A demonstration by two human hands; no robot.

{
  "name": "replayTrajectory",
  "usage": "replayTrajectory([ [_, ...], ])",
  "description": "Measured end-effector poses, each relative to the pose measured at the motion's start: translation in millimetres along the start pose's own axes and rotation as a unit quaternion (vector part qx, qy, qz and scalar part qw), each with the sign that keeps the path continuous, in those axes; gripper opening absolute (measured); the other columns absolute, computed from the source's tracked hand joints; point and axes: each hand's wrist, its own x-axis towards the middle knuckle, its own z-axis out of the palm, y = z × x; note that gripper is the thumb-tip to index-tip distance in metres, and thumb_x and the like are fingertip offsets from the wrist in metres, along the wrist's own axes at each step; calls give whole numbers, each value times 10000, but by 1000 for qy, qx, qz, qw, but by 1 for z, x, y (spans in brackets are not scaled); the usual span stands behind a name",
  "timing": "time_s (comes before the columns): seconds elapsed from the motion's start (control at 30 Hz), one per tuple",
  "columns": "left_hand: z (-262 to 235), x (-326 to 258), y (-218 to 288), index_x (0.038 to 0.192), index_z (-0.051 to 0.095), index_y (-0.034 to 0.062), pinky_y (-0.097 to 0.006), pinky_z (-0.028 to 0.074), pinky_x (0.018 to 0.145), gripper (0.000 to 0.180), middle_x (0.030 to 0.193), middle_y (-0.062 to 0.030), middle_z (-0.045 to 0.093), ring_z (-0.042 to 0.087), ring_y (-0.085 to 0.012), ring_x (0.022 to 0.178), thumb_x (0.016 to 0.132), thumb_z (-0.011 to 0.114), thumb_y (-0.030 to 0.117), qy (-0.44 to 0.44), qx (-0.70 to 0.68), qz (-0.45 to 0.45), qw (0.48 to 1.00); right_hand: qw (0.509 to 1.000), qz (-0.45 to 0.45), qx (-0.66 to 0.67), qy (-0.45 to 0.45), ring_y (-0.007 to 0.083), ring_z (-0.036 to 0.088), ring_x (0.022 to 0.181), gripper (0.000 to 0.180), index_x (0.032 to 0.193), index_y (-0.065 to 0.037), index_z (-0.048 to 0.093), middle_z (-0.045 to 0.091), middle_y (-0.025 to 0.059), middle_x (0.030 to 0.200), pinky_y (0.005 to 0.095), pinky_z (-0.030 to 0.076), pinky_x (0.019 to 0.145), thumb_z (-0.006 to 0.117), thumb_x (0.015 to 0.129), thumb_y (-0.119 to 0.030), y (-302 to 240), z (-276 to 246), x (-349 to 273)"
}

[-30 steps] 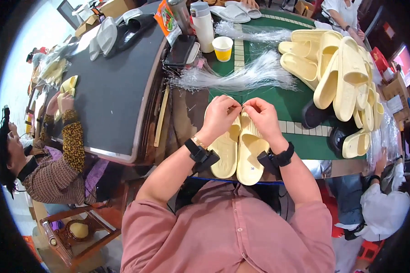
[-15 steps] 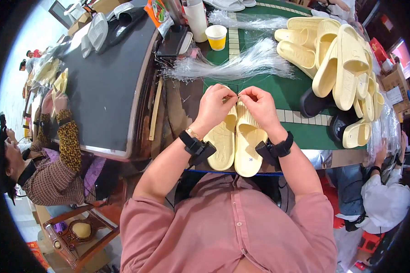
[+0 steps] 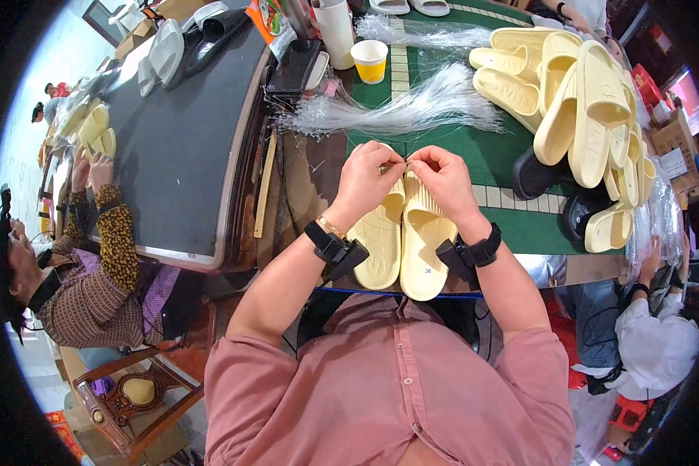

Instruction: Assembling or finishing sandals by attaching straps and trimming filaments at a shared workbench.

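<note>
A pair of pale yellow slide slippers lies side by side at the table edge before me, toes away from me. My left hand is over the strap of the left slipper, its thumb and forefinger pinched. Close against it, my right hand pinches in the same way above the right slipper. The fingertips nearly meet between the two straps. Whatever they hold is too small to make out. Just beyond my hands lies a bundle of clear plastic strands.
At the right is a heap of yellow slippers, with black slippers beside it. A yellow-and-white paper cup and a white bottle stand at the back. On the left, a co-worker handles yellow slippers at a dark table.
My hands stay together over the straps with barely any shift. At left, the co-worker's yellow slippers have turned and spread apart. The light slippers at the far top edge have moved.
</note>
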Motion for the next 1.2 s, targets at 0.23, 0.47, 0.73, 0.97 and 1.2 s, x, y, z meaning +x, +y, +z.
replayTrajectory([
  [0.23, -2, 0, 0, 801, 675, 26, -364, 476, 707, 97, 794, -88, 623, 597, -271, 780, 761, 724, 99, -3, -7, -3, 1000, 1000, 0, 2, -5, 78, 576, 659, 133, 889, 13, 674, 654, 34, 725, 245, 474, 625, 629, 833, -100, -1, 1, 0],
  [0.47, 3, 2, 3, 807, 682, 28, -369, 479, 716, 104, 808, -100, 628, 602, -288, 799, 766, 722, 115, -3, 1, 8, 1000, 999, -4, 43, 4, 77, 575, 675, 121, 882, 10, 671, 655, 37, 749, 250, 475, 629, 633, 829, -93, 12, -2, 0],
  [0.73, -2, 0, -2, 834, 666, 11, -321, 486, 678, 83, 798, -105, 607, 609, -239, 758, 791, 709, 68, -24, 0, -3, 1000, 999, -27, -19, 10, 240, 633, 732, 149, 876, -13, 669, 655, 130, 817, 334, 496, 665, 632, 809, -140, -5, 2, -3],
  [0.97, -2, 0, 1, 844, 661, 1, -315, 492, 702, 86, 817, -105, 615, 609, -240, 756, 786, 702, 49, -26, -13, -5, 1000, 999, -26, -31, 6, 138, 614, 738, 143, 898, 7, 656, 633, 83, 818, 283, 492, 683, 633, 823, -113, -7, -1, -6],
  [1.2, -4, 0, 2, 828, 655, 6, -321, 490, 710, 85, 826, -97, 621, 610, -236, 767, 762, 706, 22, -25, -34, -9, 999, 1000, -19, -20, 14, 238, 621, 714, 165, 891, -17, 662, 626, 126, 811, 332, 491, 662, 637, 815, -162, -11, 1, -7],
])
